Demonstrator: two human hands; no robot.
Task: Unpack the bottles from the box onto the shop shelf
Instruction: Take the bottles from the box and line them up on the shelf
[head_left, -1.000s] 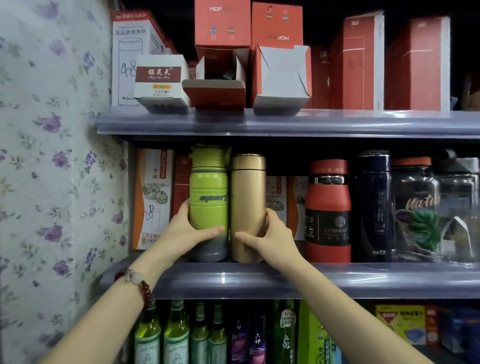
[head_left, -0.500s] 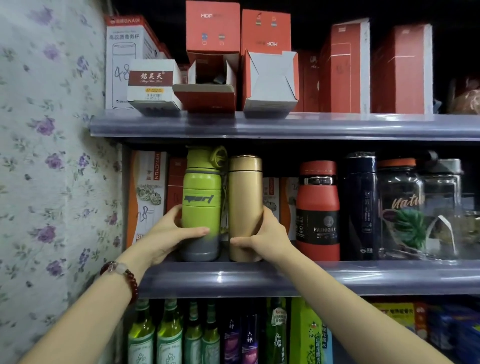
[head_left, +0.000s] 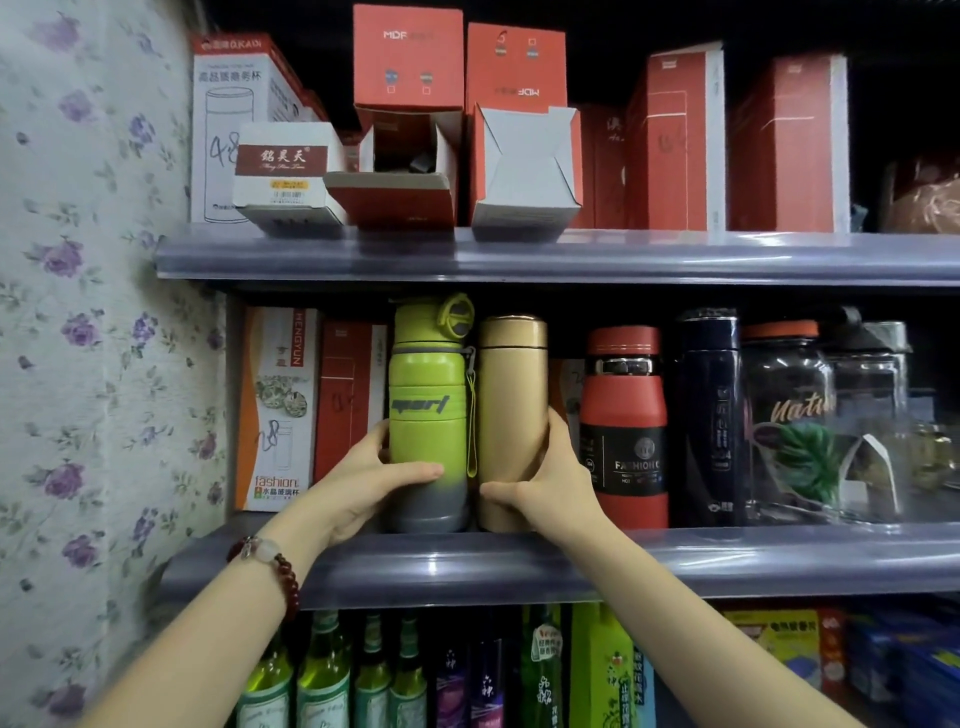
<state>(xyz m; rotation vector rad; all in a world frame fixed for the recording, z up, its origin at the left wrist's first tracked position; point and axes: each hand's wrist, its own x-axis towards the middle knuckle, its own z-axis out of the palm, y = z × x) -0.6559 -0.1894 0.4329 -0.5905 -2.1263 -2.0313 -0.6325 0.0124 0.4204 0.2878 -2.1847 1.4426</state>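
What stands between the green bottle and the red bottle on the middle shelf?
The gold bottle, held by the right hand, as the head view shows.

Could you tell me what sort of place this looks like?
Most likely a small shop. Tiered shelves have clear price-strip edges, boxed flasks are stacked above, and drink bottles are lined up below. The left hand and right hand grip flasks on the middle shelf.

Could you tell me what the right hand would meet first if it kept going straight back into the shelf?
Probably the boxes behind the bottle row. The right hand holds the gold bottle, which would lead; a box shows behind it, though depth is unclear.
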